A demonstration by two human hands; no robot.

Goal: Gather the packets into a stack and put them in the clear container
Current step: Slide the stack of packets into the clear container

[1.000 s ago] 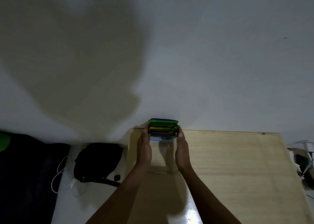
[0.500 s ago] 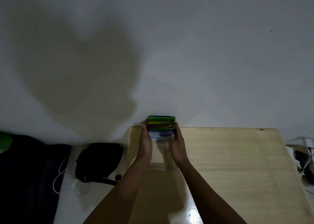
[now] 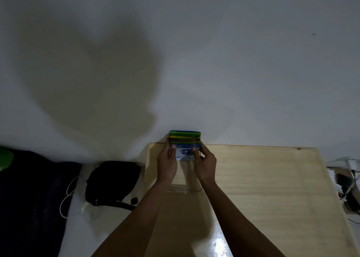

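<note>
Left hand [image 3: 167,162]: closed on the left edge of the stack of packets [image 3: 184,142], thumb lying over the front packet.
Right hand [image 3: 204,163]: closed on the right edge of the same stack, thumb pressed on the front face.
Stack: packets squared together, green, yellow, red and blue edges showing on top; held at the far edge of the wooden table [image 3: 263,178], close to the white wall [image 3: 214,61].
Clear container [image 3: 180,186]: sits on the table between the wrists, on the near side of the stack; walls barely readable in the dim light. Whether the stack's lower end is already inside it, cannot tell.
Step in hand: gathering looks finished; judged to be the placing step, stack lined up with the container.
Next move calls for: keeping both sides pinched so no packet slips out, then easing the stack down squarely between the container walls.
Around: black bag [image 3: 113,180] and white cable [image 3: 67,196] on the floor left of the table; clutter past the right edge, too dark to name.
In the way: nothing seen on the table between stack and container.
</note>
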